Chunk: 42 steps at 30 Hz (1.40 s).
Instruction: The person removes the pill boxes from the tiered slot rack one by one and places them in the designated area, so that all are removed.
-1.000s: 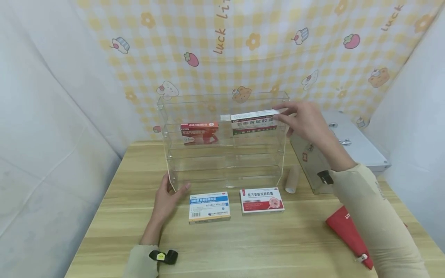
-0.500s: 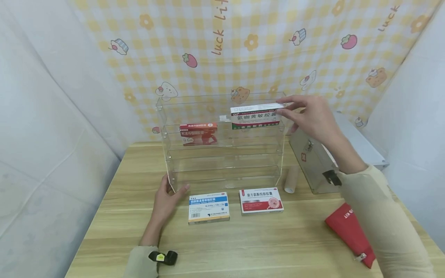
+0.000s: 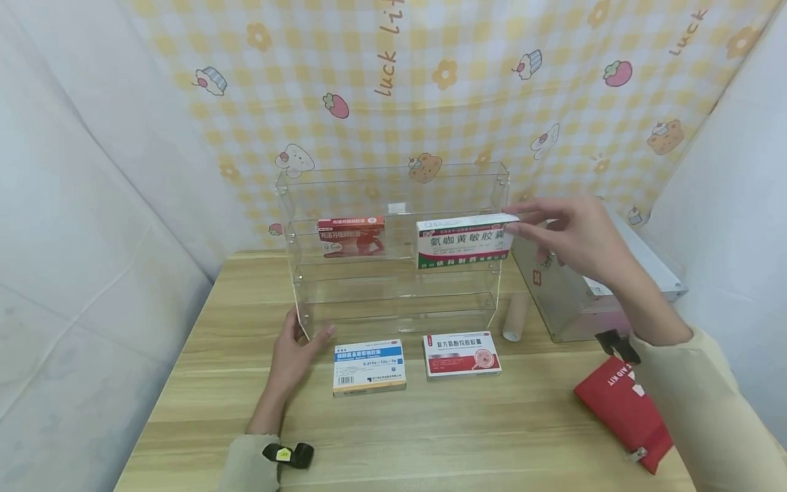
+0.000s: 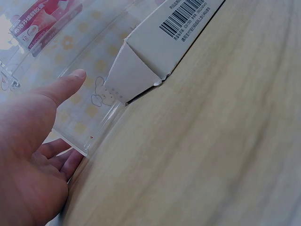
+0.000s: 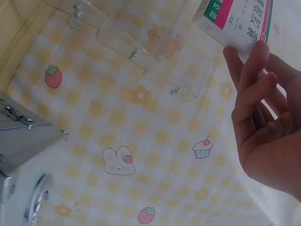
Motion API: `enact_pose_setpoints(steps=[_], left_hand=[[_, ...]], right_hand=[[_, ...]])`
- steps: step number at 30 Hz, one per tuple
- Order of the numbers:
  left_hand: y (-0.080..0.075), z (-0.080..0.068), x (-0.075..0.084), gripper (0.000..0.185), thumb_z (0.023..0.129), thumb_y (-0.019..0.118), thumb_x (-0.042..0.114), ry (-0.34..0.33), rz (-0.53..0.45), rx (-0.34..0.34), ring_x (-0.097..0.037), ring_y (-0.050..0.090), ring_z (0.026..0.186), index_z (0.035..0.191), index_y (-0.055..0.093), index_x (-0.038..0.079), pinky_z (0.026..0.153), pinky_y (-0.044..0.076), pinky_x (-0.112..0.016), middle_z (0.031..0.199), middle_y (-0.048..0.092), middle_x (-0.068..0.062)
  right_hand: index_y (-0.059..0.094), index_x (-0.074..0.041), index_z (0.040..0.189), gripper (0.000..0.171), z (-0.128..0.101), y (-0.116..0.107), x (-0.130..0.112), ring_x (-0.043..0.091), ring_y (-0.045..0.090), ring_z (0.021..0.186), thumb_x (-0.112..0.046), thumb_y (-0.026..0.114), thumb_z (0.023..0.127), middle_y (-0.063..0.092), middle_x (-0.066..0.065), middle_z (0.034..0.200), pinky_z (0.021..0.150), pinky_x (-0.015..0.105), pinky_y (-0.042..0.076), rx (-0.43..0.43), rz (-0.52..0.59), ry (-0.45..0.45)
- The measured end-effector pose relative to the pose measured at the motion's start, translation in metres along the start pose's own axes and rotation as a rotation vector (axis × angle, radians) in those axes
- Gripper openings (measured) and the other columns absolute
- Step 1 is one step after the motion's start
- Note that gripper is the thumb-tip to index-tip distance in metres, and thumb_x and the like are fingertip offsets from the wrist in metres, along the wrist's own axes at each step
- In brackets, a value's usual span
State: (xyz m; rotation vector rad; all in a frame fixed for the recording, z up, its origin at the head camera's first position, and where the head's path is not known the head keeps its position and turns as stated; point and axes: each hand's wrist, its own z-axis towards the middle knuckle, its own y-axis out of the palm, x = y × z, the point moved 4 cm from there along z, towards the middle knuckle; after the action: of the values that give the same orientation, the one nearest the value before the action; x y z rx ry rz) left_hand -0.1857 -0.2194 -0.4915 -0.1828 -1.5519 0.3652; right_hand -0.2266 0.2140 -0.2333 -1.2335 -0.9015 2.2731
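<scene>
My right hand (image 3: 574, 232) pinches the right end of a white medicine box (image 3: 464, 246) with green and red bands, between thumb and fingers. The box is held in front of the right half of a clear acrylic shelf rack (image 3: 356, 309), label toward me. At the rack's lower left corner, my left hand (image 3: 292, 359) holds the side panel, thumb in front and fingers behind, as the left wrist view shows. A red medicine box (image 3: 352, 239) stands on a left shelf. Before the rack lie a blue-and-white medicine box (image 3: 369, 369) and a red-and-white one (image 3: 462, 357).
Right of the rack, a cardboard tube (image 3: 516, 318) lies beside a silver metal case (image 3: 556, 301). A red first-aid pouch (image 3: 624, 413) rests under the right forearm. Behind the wooden table (image 3: 430, 444) hangs a checked curtain (image 3: 467, 102).
The white medicine box in my right hand rises slightly, then comes down, rightward and closer to me, away from the upper shelf. My left hand keeps its place on the rack.
</scene>
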Motion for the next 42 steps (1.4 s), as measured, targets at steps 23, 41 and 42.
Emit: enact_pose_setpoints(steps=[23,41,42], left_hand=[[-0.004,-0.011,0.034,0.087,0.089,0.074,0.034,-0.014,0.007,-0.016,-0.041,0.036,0.136,0.156,0.022,0.016,0.109,0.034,-0.053,0.152,0.032,-0.024],[0.0,0.004,-0.008,0.09,0.082,0.074,0.052,0.013,0.026,0.015,-0.038,0.037,0.137,0.155,0.024,0.033,0.108,0.034,-0.057,0.153,0.034,-0.017],[0.0,0.004,-0.008,0.09,0.082,0.074,0.052,0.016,0.026,0.017,-0.038,0.036,0.137,0.155,0.024,0.033,0.108,0.033,-0.057,0.153,0.034,-0.017]], right_hand=[[0.075,-0.02,0.11,0.022,-0.114,0.096,0.07,0.021,0.057,0.043,-0.032,0.07,0.091,0.072,0.0,0.077,0.035,0.025,0.044,-0.577,0.23,0.276],[0.075,-0.007,0.105,0.018,-0.142,0.129,0.089,0.019,0.06,0.043,-0.017,0.069,0.093,0.068,0.005,0.071,0.036,0.028,0.049,-0.699,0.243,0.324],[0.076,-0.007,0.105,0.017,-0.142,0.129,0.089,0.019,0.06,0.043,-0.017,0.069,0.093,0.068,0.004,0.071,0.036,0.029,0.049,-0.696,0.236,0.332]])
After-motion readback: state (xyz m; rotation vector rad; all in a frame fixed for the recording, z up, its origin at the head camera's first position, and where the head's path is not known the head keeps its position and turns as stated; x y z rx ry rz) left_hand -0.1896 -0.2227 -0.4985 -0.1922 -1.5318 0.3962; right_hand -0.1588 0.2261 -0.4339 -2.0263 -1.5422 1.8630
